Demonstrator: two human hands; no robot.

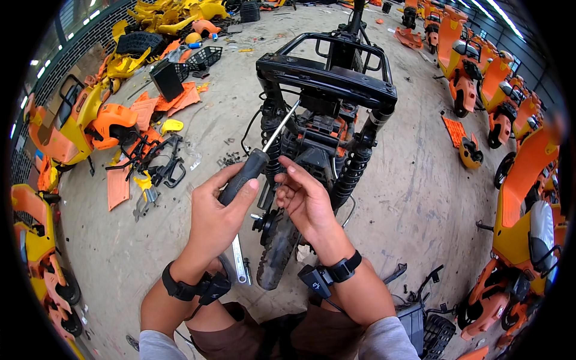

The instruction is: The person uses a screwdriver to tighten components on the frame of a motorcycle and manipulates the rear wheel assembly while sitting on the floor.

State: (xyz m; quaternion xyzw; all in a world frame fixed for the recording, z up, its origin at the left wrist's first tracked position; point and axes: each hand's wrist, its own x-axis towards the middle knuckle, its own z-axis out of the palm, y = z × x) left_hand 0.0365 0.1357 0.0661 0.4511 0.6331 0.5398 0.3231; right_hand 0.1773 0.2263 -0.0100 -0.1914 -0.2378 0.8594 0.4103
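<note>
My left hand [223,195] is wrapped round the black handle of a screwdriver [277,133]. Its metal shaft slants up and away to the right, and the tip reaches the black scooter frame [327,78]; whether it touches a screw I cannot tell. Beside the handle, my right hand [307,201] is open, fingers loosely curled and apart, with nothing visible in it. Below both hands stands the scooter's rear tyre [279,255], and a coil spring shock absorber [350,177] is right of my right hand. A silver wrench [239,261] lies left of the tyre.
Loose black brackets [165,162] and orange panels [186,99] litter the floor at left. A yellow-orange scooter [78,126] stands behind them. More scooters [522,192] line the right side, near a yellow helmet [471,155]. Black parts [414,318] lie by my right elbow.
</note>
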